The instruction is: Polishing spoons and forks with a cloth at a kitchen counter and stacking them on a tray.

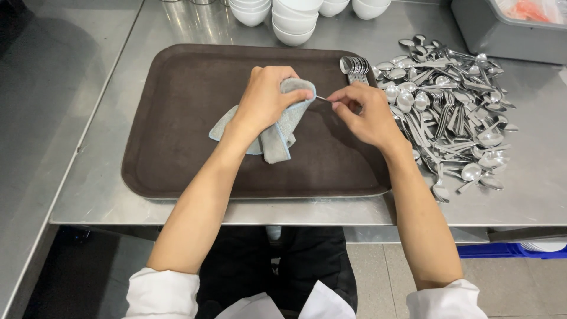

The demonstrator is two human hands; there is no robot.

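My left hand [267, 97] grips a grey cloth with a blue edge [282, 131] over the dark brown tray [177, 118]. The cloth is wrapped around one end of a metal spoon, whose thin handle [322, 97] sticks out to the right. My right hand [361, 109] pinches that handle between thumb and fingers. Both hands hover above the tray's middle right part. A small row of stacked spoons [354, 65] lies at the tray's far right corner.
A big heap of loose metal spoons [449, 100] lies on the steel table [531, 189] right of the tray. White bowls [292, 20] stand stacked at the back. A grey bin [502, 32] sits at the far right. A blue crate [508, 251] is under the table.
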